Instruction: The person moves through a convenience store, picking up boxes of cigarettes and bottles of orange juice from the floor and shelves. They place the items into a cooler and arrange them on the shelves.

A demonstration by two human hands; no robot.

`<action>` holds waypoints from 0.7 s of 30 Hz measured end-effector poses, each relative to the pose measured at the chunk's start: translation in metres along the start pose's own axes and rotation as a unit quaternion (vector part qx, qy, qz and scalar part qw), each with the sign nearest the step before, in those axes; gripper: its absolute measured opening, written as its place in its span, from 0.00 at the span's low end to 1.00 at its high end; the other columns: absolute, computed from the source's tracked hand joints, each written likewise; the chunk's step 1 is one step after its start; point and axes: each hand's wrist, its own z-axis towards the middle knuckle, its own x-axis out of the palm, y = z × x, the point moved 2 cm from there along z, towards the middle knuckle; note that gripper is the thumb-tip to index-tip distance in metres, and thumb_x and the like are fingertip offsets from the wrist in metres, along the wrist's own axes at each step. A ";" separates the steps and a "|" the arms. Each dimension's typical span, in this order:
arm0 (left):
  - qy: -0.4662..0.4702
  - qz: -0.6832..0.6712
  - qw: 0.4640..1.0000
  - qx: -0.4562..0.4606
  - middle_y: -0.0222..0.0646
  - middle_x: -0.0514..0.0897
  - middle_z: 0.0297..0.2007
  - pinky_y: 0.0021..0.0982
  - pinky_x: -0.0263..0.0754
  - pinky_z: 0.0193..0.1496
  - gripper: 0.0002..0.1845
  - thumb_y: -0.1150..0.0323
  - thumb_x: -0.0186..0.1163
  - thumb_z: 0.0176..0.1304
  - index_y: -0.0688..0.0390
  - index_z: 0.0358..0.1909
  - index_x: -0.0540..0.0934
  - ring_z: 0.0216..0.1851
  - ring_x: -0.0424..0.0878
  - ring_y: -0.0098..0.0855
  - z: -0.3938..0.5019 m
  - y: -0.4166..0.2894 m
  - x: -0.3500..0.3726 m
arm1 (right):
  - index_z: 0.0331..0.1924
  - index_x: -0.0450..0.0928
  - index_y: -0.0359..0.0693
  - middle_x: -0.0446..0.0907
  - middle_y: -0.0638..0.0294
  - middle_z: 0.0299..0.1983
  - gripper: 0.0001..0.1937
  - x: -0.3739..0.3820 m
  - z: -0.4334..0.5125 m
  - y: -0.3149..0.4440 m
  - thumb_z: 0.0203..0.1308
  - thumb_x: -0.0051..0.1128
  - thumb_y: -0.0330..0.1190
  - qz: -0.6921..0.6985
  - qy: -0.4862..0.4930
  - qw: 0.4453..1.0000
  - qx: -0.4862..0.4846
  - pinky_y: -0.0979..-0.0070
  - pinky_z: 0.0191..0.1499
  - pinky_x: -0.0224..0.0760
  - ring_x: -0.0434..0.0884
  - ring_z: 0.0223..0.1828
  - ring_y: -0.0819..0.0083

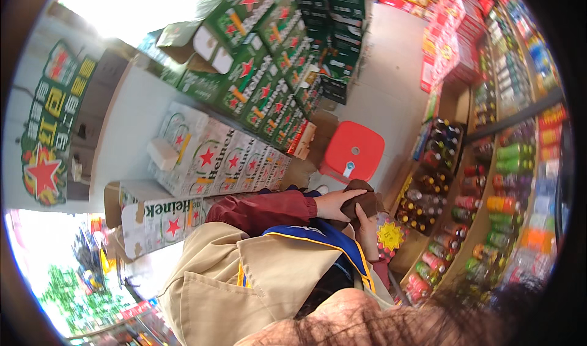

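My left hand, in a maroon sleeve, reaches in from the left and grips a bunched dark brown cloth. On the same cloth, from below, is my right hand, its thumb and fingers pressed against the fabric. Both hands are close together in front of my body, above a beige garment with a blue, yellow-edged collar. Some fingers are hidden by the cloth. Just beyond the hands stands a red plastic stool with a round hole in its seat.
Green Heineken cartons are stacked ahead on the left, with white Heineken cartons nearer. Shelves of bottled drinks line the right. Red cartons stand farther off. A yellow star-shaped tag is beside my right hand.
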 end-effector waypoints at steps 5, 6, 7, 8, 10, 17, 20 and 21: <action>-0.042 -0.038 0.997 -0.059 0.51 0.70 0.63 0.40 0.69 0.63 0.51 0.63 0.72 0.51 0.52 0.75 0.52 0.64 0.71 0.47 -0.016 0.025 -0.012 | 0.67 0.62 0.36 0.72 0.57 0.60 0.26 0.028 0.018 0.002 0.68 0.55 0.34 -0.041 0.027 0.998 0.025 0.68 0.62 0.69 0.74 0.60 0.65; -0.047 -0.035 0.996 -0.068 0.51 0.70 0.64 0.40 0.68 0.63 0.52 0.63 0.72 0.51 0.53 0.75 0.52 0.64 0.70 0.46 -0.015 0.028 -0.015 | 0.66 0.63 0.36 0.73 0.58 0.60 0.26 0.027 0.023 -0.002 0.68 0.56 0.34 -0.058 0.037 0.998 0.016 0.68 0.62 0.69 0.74 0.60 0.66; -0.041 -0.029 0.996 -0.072 0.51 0.69 0.65 0.39 0.68 0.64 0.52 0.62 0.72 0.51 0.53 0.75 0.52 0.65 0.70 0.45 -0.014 0.028 -0.018 | 0.66 0.64 0.35 0.74 0.58 0.59 0.25 0.023 0.028 -0.008 0.68 0.56 0.34 -0.072 0.038 0.997 0.000 0.69 0.62 0.69 0.75 0.59 0.66; -0.045 -0.028 0.997 -0.053 0.51 0.69 0.65 0.38 0.67 0.65 0.52 0.62 0.73 0.50 0.54 0.74 0.52 0.65 0.70 0.44 -0.014 0.028 -0.019 | 0.65 0.65 0.35 0.74 0.58 0.58 0.24 0.018 0.030 -0.011 0.68 0.56 0.34 -0.083 0.033 0.996 -0.018 0.69 0.61 0.69 0.75 0.59 0.67; -0.056 -0.063 0.996 -0.001 0.49 0.67 0.66 0.38 0.64 0.67 0.54 0.65 0.75 0.48 0.57 0.74 0.53 0.67 0.68 0.41 -0.011 0.029 -0.021 | 0.64 0.67 0.34 0.75 0.58 0.58 0.24 0.050 0.015 0.019 0.68 0.56 0.34 -0.064 0.021 0.997 -0.026 0.72 0.61 0.68 0.75 0.58 0.70; 0.010 -0.170 0.985 0.014 0.40 0.66 0.66 0.35 0.66 0.67 0.45 0.81 0.68 0.53 0.58 0.72 0.58 0.66 0.67 0.34 0.009 0.022 -0.010 | 0.61 0.71 0.35 0.78 0.60 0.55 0.22 -0.002 0.001 0.024 0.67 0.57 0.37 -0.051 -0.043 0.995 -0.080 0.74 0.58 0.69 0.76 0.55 0.73; 0.069 -0.161 0.984 0.011 0.40 0.66 0.67 0.35 0.65 0.68 0.44 0.83 0.66 0.54 0.58 0.72 0.57 0.67 0.66 0.34 0.027 0.023 0.002 | 0.62 0.70 0.34 0.78 0.60 0.55 0.24 -0.018 -0.020 0.019 0.67 0.58 0.38 -0.026 -0.079 0.992 -0.098 0.74 0.59 0.69 0.76 0.55 0.74; 0.071 -0.184 0.980 0.003 0.40 0.65 0.67 0.34 0.64 0.68 0.45 0.83 0.66 0.54 0.58 0.73 0.57 0.67 0.66 0.34 0.031 0.019 0.008 | 0.62 0.69 0.34 0.78 0.60 0.55 0.24 -0.023 -0.026 0.016 0.67 0.58 0.38 -0.027 -0.093 0.989 -0.112 0.74 0.59 0.69 0.76 0.56 0.74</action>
